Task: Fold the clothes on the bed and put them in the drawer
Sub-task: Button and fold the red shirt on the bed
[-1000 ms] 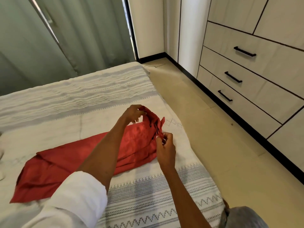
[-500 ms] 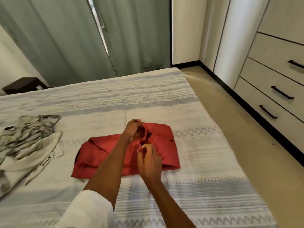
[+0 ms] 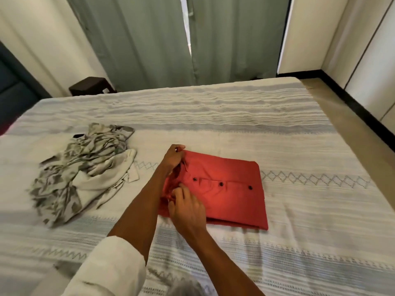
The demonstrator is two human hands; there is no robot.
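Red button-up shirt (image 3: 222, 189) folded flat on bed (image 3: 299, 146). Left hand (image 3: 174, 158) pinches shirt's far collar corner; right hand (image 3: 188, 208) pinches near collar edge. Crumpled grey patterned clothes (image 3: 85, 171) left of shirt, apart.

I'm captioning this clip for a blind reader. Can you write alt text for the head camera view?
A person's left hand and right hand pinch the collar end of a folded red shirt lying on a striped bed. A crumpled grey patterned garment lies to its left; green curtains hang behind.
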